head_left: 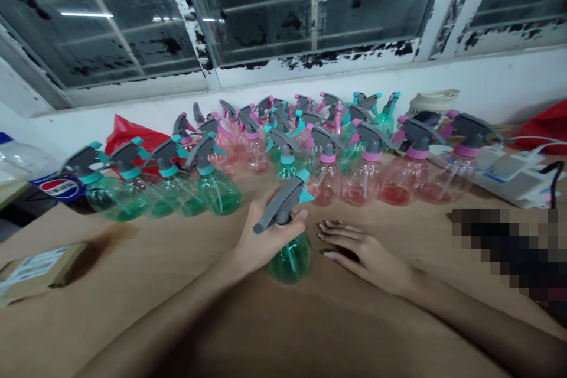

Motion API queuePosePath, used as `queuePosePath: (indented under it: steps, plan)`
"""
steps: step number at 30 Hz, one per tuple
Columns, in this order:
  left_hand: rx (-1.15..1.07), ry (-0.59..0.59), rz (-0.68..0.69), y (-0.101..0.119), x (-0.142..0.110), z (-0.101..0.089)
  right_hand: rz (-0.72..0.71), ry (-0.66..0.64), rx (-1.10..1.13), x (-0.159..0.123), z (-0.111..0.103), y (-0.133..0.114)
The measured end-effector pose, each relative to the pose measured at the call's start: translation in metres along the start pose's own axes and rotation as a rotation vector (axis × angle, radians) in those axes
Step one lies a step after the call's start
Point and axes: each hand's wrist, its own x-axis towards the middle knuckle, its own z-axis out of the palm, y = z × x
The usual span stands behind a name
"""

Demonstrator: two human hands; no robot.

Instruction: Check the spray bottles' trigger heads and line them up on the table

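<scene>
My left hand (270, 230) is wrapped round the neck of a green spray bottle (290, 260) with a grey head and a teal nozzle. The bottle is upright on or just above the wooden table (230, 331); which of the two I cannot tell. To its right, my right hand (354, 248) is apart from it, palm down at the tabletop with fingers stretched out and nothing held. Beyond my left hand stands a row of green spray bottles (219, 192). Pink spray bottles (325, 183) are lined up past my right hand.
Behind these rows, more green and pink bottles crowd toward the window wall. A cardboard box (44, 269) lies at left, near a Pepsi bottle (62, 189). White power strips with cables (500, 177) and a red bag (544, 127) are at right.
</scene>
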Motion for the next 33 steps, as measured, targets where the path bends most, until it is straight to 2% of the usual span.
queuePosePath:
  steps: [8, 13, 16, 20, 23, 26, 29, 33]
  plan:
    - [0.087, -0.023, -0.044, 0.002, -0.013, -0.008, -0.024, -0.005, -0.022, 0.001, 0.001, 0.003]
    - [0.017, -0.083, 0.032, 0.004, -0.024, -0.017, -0.018, 0.016, -0.009, 0.001, 0.001, 0.002]
    - [0.096, -0.101, 0.032, 0.005, -0.032, -0.019, -0.019, 0.022, -0.012, 0.001, 0.002, 0.002]
    - [0.228, -0.045, 0.010, 0.003, -0.041, -0.027, -0.018, 0.002, -0.029, 0.002, 0.000, 0.000]
    - [0.311, -0.001, -0.019, -0.007, -0.043, -0.042, 0.033, -0.005, -0.063, 0.007, -0.007, -0.007]
    - [0.350, 0.071, -0.027, -0.026, -0.039, -0.062, 0.114, 0.066, -0.104, 0.023, -0.018, -0.020]
    - [0.356, 0.152, -0.049, -0.048, -0.030, -0.079, 0.187, 0.167, -0.125, 0.052, -0.029, -0.030]
    - [0.381, 0.179, -0.050, -0.063, -0.018, -0.088, 0.313, 0.263, -0.166, 0.100, -0.034, -0.036]
